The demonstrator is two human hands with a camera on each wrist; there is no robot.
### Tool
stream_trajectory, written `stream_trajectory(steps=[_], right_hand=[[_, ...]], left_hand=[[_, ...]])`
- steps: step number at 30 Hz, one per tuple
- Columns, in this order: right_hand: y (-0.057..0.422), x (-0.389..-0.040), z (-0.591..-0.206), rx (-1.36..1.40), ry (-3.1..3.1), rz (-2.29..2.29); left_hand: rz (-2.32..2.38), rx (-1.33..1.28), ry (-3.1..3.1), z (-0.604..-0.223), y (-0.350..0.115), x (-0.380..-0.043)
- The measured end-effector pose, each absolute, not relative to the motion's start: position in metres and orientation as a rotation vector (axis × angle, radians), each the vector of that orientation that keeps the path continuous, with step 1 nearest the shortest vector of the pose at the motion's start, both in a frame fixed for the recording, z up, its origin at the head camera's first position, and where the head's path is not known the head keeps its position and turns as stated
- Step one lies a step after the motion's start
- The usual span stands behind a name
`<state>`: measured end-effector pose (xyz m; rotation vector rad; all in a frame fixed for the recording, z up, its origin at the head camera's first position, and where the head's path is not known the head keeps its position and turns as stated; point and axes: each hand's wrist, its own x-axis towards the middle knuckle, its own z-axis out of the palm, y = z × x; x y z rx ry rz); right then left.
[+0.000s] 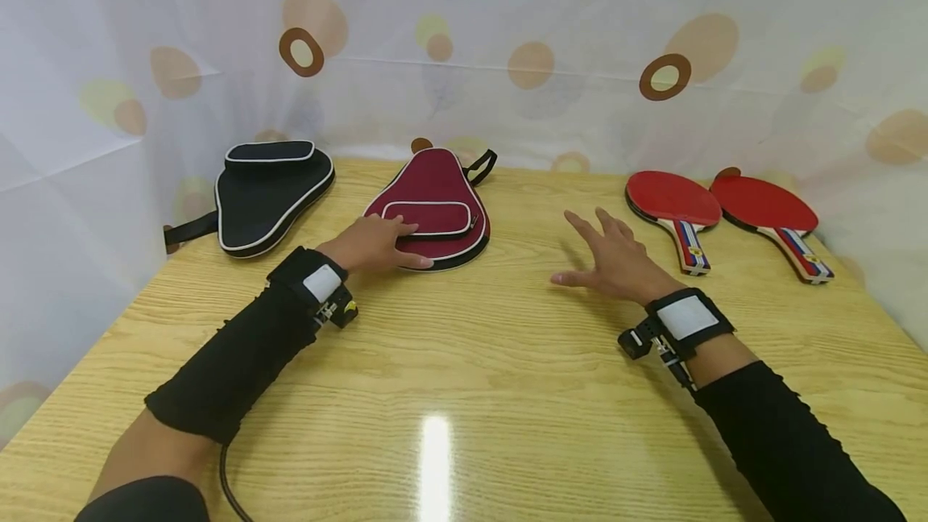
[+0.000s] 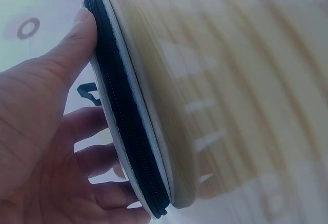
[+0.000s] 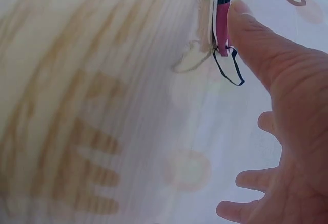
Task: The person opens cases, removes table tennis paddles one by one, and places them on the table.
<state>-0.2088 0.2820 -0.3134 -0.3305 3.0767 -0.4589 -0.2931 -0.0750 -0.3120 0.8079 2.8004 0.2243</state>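
A maroon table-tennis paddle case [image 1: 431, 171] with white piping and a front pocket lies flat on the table, its black strap loop at the right. My left hand [image 1: 371, 242] is at its near left side, the spread fingers and thumb over the edge and beside the pocket. In the left wrist view the fingers of that hand overlap the case's dark zipped side [image 2: 125, 101]. My right hand [image 1: 612, 260] hovers over the table between the maroon case and the paddles, fingers spread and holding nothing. The maroon case's end [image 3: 222, 26] shows beyond its thumb in the right wrist view.
A black paddle case [image 1: 268, 192] with white piping lies at the back left. Two red table-tennis paddles, a left one [image 1: 670, 196] and a right one [image 1: 764, 204], lie at the back right, handles toward me. A patterned white curtain [image 1: 464, 39] hangs behind the wooden table [image 1: 507, 369].
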Motion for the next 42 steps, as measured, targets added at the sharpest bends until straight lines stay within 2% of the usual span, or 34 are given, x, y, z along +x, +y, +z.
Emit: stream_trajectory(steps=[12, 28, 42], right_hand=[[0.280, -0.209, -0.315, -0.340, 3.063, -0.450], [0.277, -0.209, -0.315, -0.365, 3.057, -0.459], [0.271, -0.207, -0.316, -0.371, 3.035, -0.436]], left_hand=[[0.182, 0.778, 2.811, -0.308, -0.117, -0.299], [0.197, 0.726, 2.824, -0.302, -0.150, -0.305], [0.252, 0.677, 2.823, -0.310, -0.156, -0.302]])
